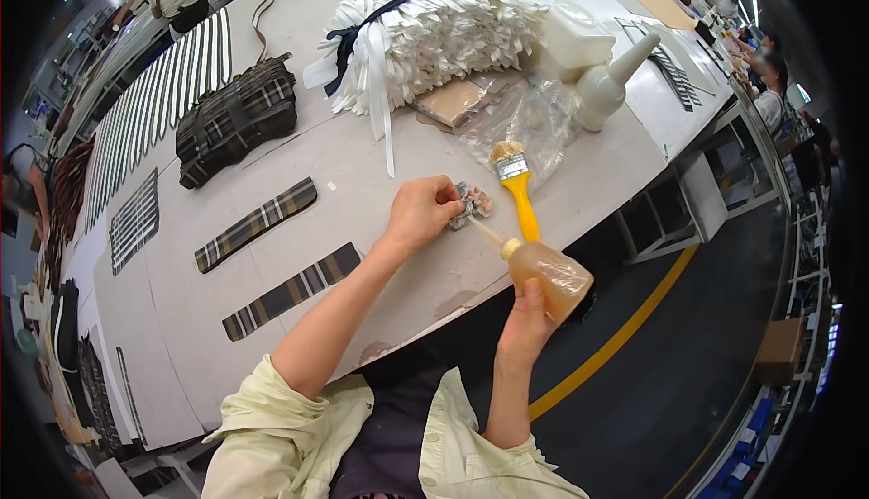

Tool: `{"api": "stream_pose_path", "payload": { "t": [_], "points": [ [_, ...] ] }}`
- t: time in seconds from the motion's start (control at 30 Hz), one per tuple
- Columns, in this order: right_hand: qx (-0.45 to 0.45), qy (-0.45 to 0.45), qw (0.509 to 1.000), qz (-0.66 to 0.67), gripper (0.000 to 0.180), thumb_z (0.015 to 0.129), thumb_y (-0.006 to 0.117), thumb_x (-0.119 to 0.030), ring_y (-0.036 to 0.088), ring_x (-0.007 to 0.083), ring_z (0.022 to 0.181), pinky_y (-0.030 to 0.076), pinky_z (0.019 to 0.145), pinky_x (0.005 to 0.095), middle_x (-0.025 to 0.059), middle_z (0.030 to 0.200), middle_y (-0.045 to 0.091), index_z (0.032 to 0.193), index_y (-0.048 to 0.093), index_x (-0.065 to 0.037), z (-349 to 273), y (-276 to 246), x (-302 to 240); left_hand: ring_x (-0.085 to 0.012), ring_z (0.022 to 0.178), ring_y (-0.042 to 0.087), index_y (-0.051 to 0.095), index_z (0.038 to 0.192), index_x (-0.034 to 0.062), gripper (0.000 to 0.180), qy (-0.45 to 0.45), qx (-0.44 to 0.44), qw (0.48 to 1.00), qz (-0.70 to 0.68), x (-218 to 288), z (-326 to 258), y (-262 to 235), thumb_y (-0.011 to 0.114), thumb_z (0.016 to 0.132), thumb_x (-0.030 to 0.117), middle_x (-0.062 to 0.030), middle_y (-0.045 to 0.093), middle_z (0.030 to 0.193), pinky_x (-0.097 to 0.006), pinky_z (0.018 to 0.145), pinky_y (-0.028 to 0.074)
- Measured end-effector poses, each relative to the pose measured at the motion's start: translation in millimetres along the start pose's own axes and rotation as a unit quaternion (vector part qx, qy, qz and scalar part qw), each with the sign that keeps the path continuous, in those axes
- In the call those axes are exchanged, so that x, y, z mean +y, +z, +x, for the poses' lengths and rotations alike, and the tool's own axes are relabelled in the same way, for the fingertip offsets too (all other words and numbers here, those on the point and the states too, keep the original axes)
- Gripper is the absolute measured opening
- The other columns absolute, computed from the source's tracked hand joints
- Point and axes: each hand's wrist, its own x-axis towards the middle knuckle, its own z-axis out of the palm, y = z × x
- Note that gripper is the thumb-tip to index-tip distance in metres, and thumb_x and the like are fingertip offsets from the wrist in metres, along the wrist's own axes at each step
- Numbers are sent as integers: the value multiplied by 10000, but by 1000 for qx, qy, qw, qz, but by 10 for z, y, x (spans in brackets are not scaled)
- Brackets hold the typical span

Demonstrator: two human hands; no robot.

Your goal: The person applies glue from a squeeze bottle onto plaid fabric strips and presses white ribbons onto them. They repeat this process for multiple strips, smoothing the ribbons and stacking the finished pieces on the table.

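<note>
My left hand (424, 213) is closed in a pinch at a crumpled grey-and-tan wad (472, 200) on the table; its fingertips press against the wad's left side. In my right hand (527, 325) is a clear squeeze bottle (549, 275) of amber liquid, gripped near its base and tilted. The bottle's thin pale nozzle reaches up and left to the wad, beside my left fingertips; whether it touches cannot be made out. Just beyond the bottle lies a yellow-handled brush (520, 193) with its bristles pointing away. Two flat plaid strips (294, 291) lie left of my left forearm.
A tied bundle of white strips (444, 42) lies at the back, near a plastic bag (529, 123), a white container (575, 39) and a grey nozzle bottle (605, 96). At the left are a plaid bundle (237, 119) and rows of striped strips (167, 92). The table edge (453, 313) runs near me.
</note>
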Motion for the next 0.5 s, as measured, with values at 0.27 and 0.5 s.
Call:
{"api": "stream_pose_path", "payload": {
  "t": [0.27,0.5],
  "points": [
    [0,162,946,280,500,964,672,-232,582,308,1244,569,991,446,176,1363,562,1377,475,-31,57,-243,-535,-200,726,691,718,891,13,168,12,43,999,15,-4,-45,82,753,809,155,-127,726,803,-333,693,530],
    [11,278,876,393,495,931,716,-223,554,370,1254,577,982,438,160,1351,570,1344,520,-31,74,-260,-365,-195,766,704,689,944,-14,153,5,69,997,-26,-17,-124,45,715,859,109,-129,739,840,-310,710,539]
  ]
}}
